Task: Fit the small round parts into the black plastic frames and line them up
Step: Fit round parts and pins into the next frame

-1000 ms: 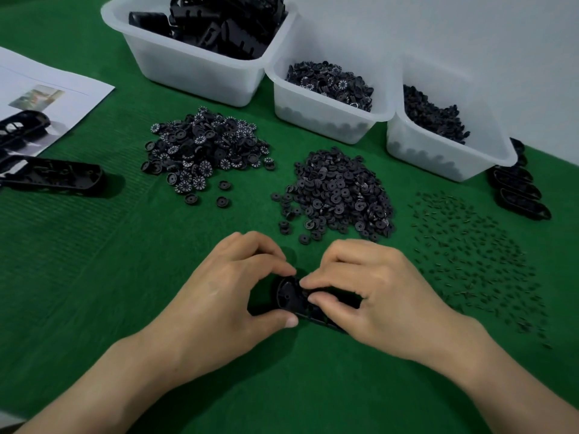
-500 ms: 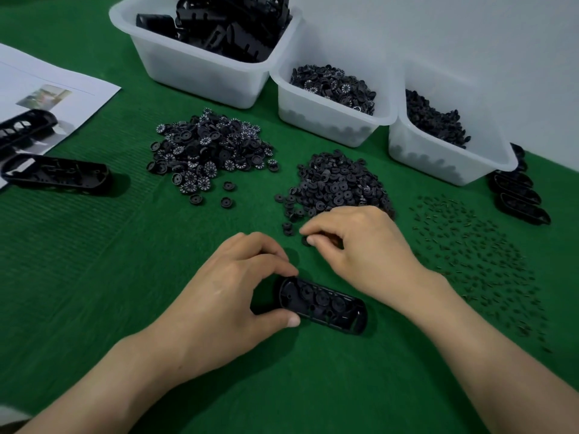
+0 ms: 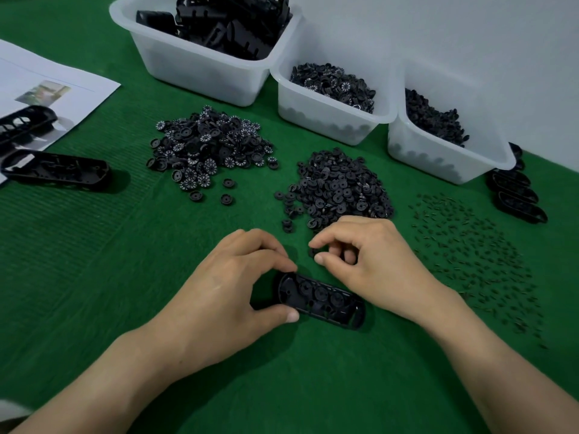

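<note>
Head view: your left hand [image 3: 232, 296] pinches the left end of the black frame [image 3: 322, 300] between thumb and forefinger, holding it flat on the green cloth [image 3: 94, 277] near you. Round parts [image 3: 319, 292] sit in some of its sockets. Your right hand [image 3: 372, 261] is just beyond the frame, fingers curled, thumb and forefinger nearly meeting (whether a part is caught between them cannot be told). Touching its far side is a heap of plain discs [image 3: 338, 186]. Farther left lie numbered wheels [image 3: 210, 145], and to the right scattered tiny pins [image 3: 470, 252]. Three white bins [image 3: 203, 70] line the far edge.
</note>
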Motion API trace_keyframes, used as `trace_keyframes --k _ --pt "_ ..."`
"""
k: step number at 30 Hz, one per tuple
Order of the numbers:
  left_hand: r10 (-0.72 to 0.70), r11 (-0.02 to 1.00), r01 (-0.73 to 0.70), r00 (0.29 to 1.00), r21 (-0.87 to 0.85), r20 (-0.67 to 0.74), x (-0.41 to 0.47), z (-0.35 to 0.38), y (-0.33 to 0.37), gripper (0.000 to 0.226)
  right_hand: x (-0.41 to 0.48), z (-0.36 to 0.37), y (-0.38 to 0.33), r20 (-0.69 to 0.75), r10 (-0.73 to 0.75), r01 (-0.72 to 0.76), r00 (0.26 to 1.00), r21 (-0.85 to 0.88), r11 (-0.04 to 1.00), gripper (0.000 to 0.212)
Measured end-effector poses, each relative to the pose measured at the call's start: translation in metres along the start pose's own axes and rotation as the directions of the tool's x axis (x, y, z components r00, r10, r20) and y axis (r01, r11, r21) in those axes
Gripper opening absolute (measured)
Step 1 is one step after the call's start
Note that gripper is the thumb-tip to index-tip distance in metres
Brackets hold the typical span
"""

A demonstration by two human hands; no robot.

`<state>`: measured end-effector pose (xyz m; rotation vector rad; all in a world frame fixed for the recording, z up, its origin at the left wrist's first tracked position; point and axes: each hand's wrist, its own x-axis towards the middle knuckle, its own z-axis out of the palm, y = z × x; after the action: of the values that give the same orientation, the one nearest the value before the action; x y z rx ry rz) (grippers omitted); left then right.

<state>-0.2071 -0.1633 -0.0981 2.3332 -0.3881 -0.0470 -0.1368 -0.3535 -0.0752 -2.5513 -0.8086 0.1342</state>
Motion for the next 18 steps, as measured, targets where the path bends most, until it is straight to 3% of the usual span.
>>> trace_keyframes --k 7,18 --pt "-0.004 1.0 0.004 1.0 0.004 -0.004 0.0 0.0 0.0 0.047 -0.024 -0.014 0.0 -0.02 -0.088 0.09 0.996 0.101 0.991 0.006" --pt "-0.006 1.0 0.006 1.0 -0.008 -0.014 0.0 0.001 -0.001 0.045 -0.042 -0.006 -0.005 -0.082 -0.2 0.199 0.976 -0.023 0.98 0.012"
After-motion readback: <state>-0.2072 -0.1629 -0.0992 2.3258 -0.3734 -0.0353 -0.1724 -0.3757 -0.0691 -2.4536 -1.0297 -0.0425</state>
